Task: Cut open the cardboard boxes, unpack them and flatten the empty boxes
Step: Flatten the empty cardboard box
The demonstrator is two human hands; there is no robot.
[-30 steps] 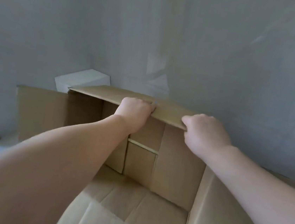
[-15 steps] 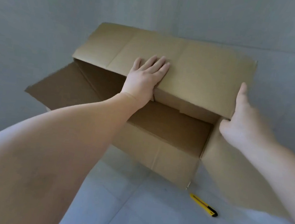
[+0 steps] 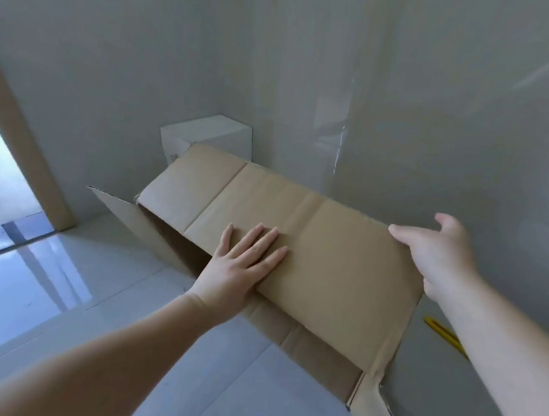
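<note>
Cardboard box (image 3: 330, 248) lies on the pale floor (image 3: 181, 351) near the wall, flaps splayed. We press our left hand (image 3: 242, 269) flat on its top panel with fingers straight, while our right hand (image 3: 438, 257) holds the far right corner, thumb over the edge.

Bare grey room, corner view.
A white block (image 3: 205, 138) stands on the pale tiled floor (image 3: 117, 258) against the glossy grey wall (image 3: 417, 87). At the left, a tan door frame (image 3: 16, 151) edges a bright opening; the floor there shows reflections.
</note>
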